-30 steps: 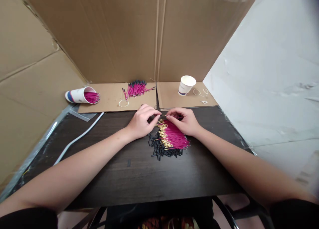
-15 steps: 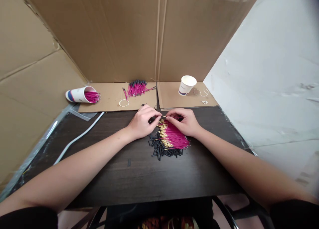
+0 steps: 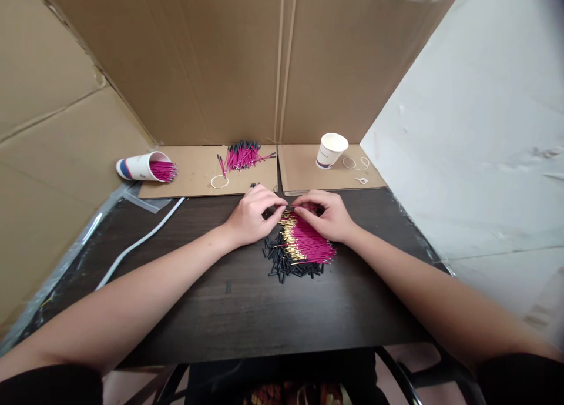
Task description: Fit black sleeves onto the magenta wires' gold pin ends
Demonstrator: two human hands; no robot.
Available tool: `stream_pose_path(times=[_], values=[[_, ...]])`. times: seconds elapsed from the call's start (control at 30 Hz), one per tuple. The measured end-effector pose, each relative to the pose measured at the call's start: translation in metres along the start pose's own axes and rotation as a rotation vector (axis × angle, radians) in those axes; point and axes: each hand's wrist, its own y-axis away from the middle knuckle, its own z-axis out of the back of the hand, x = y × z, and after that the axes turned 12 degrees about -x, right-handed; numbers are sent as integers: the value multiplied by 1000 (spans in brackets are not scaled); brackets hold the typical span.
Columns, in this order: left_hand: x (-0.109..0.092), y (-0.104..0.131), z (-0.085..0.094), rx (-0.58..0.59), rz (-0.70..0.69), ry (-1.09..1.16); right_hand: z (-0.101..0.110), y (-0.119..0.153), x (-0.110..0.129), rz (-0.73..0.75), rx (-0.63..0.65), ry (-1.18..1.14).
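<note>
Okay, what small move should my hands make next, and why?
Perhaps nudge the left hand toward the right hand, which pinches a pink wire. What the left pinches is hidden. The back pile shows black ends; the gold tips near the hands are bare, with loose black sleeves beside them.

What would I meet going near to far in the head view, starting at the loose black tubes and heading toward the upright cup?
Black tubes, gold-ended pink wires, right hand, flat cardboard, upright cup, cardboard wall.
</note>
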Motion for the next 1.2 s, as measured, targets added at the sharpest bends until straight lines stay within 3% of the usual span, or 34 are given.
stream_pose_path(times=[0.23, 0.7, 1.03, 1.2], values=[[-1, 0, 1, 3, 18, 7, -1, 0, 2, -27, 14, 12], [2, 2, -1, 6, -10, 30, -2, 0, -1, 97, -8, -2], [1, 0, -1, 0, -7, 0, -5, 4, -5, -48, -60, -53], [-1, 0, 0, 16, 34, -9, -4, 3, -4, -38, -21, -20]])
